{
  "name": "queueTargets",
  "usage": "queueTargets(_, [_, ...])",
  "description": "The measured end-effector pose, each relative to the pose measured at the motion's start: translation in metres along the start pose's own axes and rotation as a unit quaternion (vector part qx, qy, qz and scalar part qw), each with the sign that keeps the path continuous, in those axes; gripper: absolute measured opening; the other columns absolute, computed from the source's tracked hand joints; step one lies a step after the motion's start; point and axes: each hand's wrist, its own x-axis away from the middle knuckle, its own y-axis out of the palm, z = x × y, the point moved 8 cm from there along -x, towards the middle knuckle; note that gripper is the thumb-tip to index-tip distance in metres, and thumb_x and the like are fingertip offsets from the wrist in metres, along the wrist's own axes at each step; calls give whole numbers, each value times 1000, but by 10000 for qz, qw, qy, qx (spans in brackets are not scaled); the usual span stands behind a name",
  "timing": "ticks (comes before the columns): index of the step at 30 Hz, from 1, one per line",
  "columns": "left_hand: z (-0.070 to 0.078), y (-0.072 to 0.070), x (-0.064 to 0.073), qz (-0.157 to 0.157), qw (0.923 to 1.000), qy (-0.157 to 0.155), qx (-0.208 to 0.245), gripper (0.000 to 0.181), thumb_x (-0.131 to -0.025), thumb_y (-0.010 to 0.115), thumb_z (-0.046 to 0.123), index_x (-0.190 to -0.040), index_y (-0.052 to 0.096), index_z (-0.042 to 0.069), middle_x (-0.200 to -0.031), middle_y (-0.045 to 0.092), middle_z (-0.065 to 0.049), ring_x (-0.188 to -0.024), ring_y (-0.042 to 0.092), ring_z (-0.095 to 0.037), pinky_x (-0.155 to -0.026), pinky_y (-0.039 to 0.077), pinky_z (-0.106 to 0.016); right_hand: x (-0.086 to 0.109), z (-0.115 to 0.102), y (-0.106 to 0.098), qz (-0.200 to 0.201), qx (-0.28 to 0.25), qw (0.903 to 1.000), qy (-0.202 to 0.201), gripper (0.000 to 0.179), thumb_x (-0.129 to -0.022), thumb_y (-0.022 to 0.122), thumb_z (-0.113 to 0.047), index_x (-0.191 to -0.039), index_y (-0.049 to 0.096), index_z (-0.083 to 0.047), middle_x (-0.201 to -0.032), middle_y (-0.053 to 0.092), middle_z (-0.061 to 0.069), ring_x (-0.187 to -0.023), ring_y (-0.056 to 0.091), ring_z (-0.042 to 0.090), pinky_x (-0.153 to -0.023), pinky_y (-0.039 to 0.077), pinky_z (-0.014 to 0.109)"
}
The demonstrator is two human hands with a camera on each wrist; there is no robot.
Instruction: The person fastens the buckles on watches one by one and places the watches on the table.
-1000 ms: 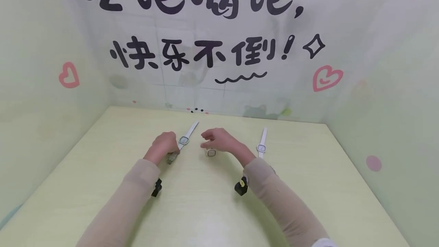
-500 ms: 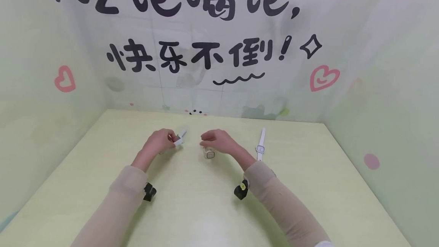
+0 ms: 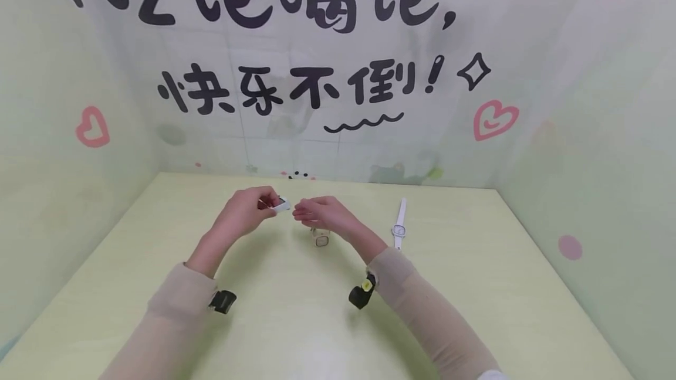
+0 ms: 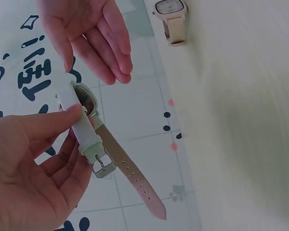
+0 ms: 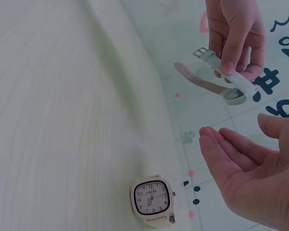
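Observation:
My left hand (image 3: 245, 210) pinches a pale wristwatch (image 4: 89, 125) between thumb and fingers, raised above the table. In the left wrist view its buckle end and its holed strap end hang apart, unfastened. My right hand (image 3: 324, 216) is held close by on the right, its fingers nearly straight and holding nothing; a small gap parts it from that watch. Below the right hand a cream wristwatch (image 3: 320, 237) stands on the table with its strap looped and its square dial (image 5: 152, 197) showing.
A white wristwatch (image 3: 399, 228) lies stretched out on the table to the right of my right forearm. The pale table (image 3: 296, 321) meets a back wall (image 3: 296, 151) with black lettering, and side walls stand left and right.
My left hand has lifted the pale watch off the table and brought it up beside the right hand. My right hand has shifted slightly left.

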Motion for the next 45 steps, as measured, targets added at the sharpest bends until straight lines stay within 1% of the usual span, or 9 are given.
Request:
queueTargets(3, [14, 1, 2, 17, 9998, 220, -9, 4, -94, 66, 5, -98, 66, 8, -102, 72, -12, -91, 66, -25, -77, 56, -38, 2, 2, 3, -120, -680, 9972, 271, 50, -106, 47, -34, -135, 54, 6, -133, 64, 21, -126, 62, 31, -106, 51, 38])
queueTargets(7, [28, 5, 5, 4, 9986, 527, -25, 6, -93, 66, 4, -96, 67, 9, -96, 71, -8, -86, 64, -20, -77, 55, -37, 2, 4, 6, -234, -1533, 9865, 534, 55, -107, 44, -37, -139, 49, 7, -138, 59, 25, -128, 60, 34, -108, 49, 40])
queueTargets(12, [42, 11, 8, -168, 9959, 884, -39, 7, -93, 67, 3, -94, 66, 11, -93, 70, -5, -85, 63, -18, -77, 55, -36, 4, 1, 7, -297, -1983, 9777, 627, 52, -108, 43, -34, -141, 48, 5, -145, 53, 23, -120, 63, 25, -112, 45, 40])
queueTargets(17, [49, 13, 9, -231, 9943, 1038, -40, 8, -91, 69, 4, -91, 67, 11, -93, 70, -4, -84, 64, -16, -77, 55, -34, 7, -6, 3, -319, -1977, 9791, 356, 48, -106, 47, -29, -141, 50, 4, -146, 52, 22, -125, 60, 25, -115, 42, 40])
queueTargets(23, [47, 20, 11, -431, 9931, 1092, -13, 6, -90, 71, 4, -91, 68, 9, -90, 70, -2, -81, 62, -14, -76, 54, -31, 10, -3, -8, 21, -2026, 9786, 349, 49, -104, 53, -24, -144, 46, 4, -147, 51, 22, -136, 53, 29, -114, 44, 37])
queueTargets(27, [43, 24, 10, -514, 9933, 1039, -38, 6, -91, 70, 4, -91, 68, 10, -89, 70, -1, -81, 62, -14, -75, 54, -31, 10, -2, -19, 329, -2052, 9778, 270, 44, -104, 53, -18, -141, 49, 6, -140, 57, 23, -120, 63, 21, -111, 47, 35])
queueTargets(33, [39, 25, 9, -573, 9938, 953, -95, 8, -91, 69, 3, -91, 69, 11, -89, 71, -1, -80, 62, -13, -75, 54, -31, 15, -1, -37, 1059, -1680, 9796, 317, 38, -101, 60, -19, -131, 60, 3, -104, 69, 9, -88, 68, 10, -87, 60, 23])
queueTargets(39, [35, 25, 6, -568, 9940, 924, -109, 7, -91, 70, 4, -91, 70, 12, -86, 70, -1, -78, 61, -13, -74, 53, -30, 22, -6, -48, 1374, -1475, 9792, 252, 36, -100, 61, -19, -128, 62, 3, -107, 71, 12, -88, 70, 12, -88, 60, 26])
queueTargets(45, [30, 26, 5, -559, 9940, 941, 27, 6, -91, 70, 6, -93, 70, 12, -86, 70, -1, -80, 62, -14, -75, 54, -31, 26, -5, -57, 1421, -1663, 9756, 189, 36, -100, 60, -18, -129, 61, 4, -105, 71, 10, -98, 70, 17, -92, 59, 29])
